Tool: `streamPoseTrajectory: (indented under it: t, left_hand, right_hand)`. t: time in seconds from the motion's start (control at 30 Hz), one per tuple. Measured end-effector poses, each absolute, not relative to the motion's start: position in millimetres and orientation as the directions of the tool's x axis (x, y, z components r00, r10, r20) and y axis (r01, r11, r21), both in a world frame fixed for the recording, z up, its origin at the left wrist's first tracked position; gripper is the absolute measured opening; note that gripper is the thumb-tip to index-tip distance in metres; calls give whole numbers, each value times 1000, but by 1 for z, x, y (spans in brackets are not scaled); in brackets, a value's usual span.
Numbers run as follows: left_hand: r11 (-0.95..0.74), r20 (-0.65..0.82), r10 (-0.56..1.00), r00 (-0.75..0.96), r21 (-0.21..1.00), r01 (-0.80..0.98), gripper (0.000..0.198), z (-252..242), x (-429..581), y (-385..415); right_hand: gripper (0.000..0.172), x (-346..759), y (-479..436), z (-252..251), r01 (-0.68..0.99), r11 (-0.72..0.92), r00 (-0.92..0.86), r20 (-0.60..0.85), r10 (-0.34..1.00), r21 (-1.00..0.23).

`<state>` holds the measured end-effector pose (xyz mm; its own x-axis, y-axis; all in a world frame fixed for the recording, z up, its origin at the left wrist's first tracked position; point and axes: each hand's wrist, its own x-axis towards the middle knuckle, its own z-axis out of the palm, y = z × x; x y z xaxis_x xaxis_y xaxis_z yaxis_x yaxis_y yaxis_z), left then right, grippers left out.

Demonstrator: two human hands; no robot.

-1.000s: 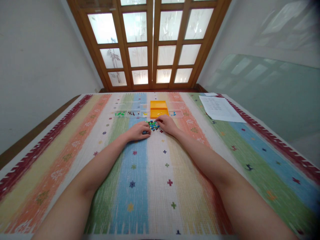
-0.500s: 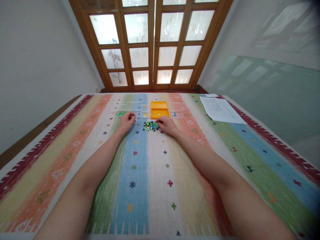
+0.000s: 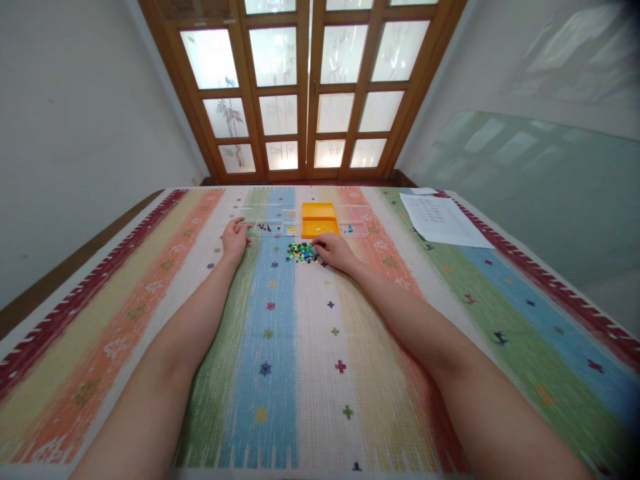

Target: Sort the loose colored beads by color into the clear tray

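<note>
**Left hand at the left end of the box row, right hand at the loose pile**

Surface: table under a striped cloth (image 3: pixel 313 400). Small mixed pieces lie in a loose pile (image 3: pixel 299 252), green, blue, yellow and dark among them. Pile sits about midway between the left and right edges, much closer to the far edge than the near one.

Left hand (image 3: pixel 235 239): at the left end of the row of boxes, over the green pieces (image 3: pixel 249 231), which it mostly covers. Fingers bent; whether they pinch a piece, cannot tell at this size.

Right hand (image 3: pixel 334 251): at the right side of the pile, fingertips bent in toward it. Thumb and forefinger look close together; anything between them too small to make out.

Row of boxes, beyond the pile toward the far edge, left to right: green pieces under the hand; dark pieces (image 3: pixel 265 228) in a clear compartment; a small clear box (image 3: pixel 289 233) with yellow pieces; an open yellow box (image 3: pixel 319 211), lid toward the far edge, a few pale bits inside; a clear box (image 3: pixel 361 230) with blue pieces.

Printed sheet (image 3: pixel 443 220) near the far right corner. Glazed wooden doors (image 3: pixel 304 100) beyond the far edge.
</note>
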<state>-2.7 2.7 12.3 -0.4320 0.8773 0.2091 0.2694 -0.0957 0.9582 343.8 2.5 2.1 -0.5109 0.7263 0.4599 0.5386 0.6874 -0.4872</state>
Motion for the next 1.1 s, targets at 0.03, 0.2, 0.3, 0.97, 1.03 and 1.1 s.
streamPoseTrajectory:
  t: [0.03, 0.2, 0.3, 0.97, 1.03, 1.1]
  left_hand:
    - [-107, 235, 887, -397, 942, 318, 39, 12, 0, 2]
    - [-298, 369, 929, 17, 721, 625, 21, 12, 21, -10]
    - [-494, 308, 869, 386, 584, 645, 18, 18, 35, -21]
    - [-494, 251, 859, 447, 637, 592, 24, 22, 47, -30]
    - [-443, 269, 892, 363, 683, 581, 24, 19, 45, -28]
    - [-398, 286, 915, 284, 749, 529, 23, 16, 43, -25]
  right_hand:
    - [16, 344, 2, 2, 537, 690, -511, 463, 724, -486]
    - [16, 344, 2, 2, 544, 683, -509, 456, 730, -487]
    - [16, 343, 2, 3, 551, 679, -506, 453, 734, -485]
    - [16, 342, 0, 7, 564, 677, -517, 438, 736, -473]
    - [16, 342, 0, 7, 562, 679, -520, 437, 734, -472]
    - [16, 342, 0, 7, 561, 680, -520, 438, 733, -472]
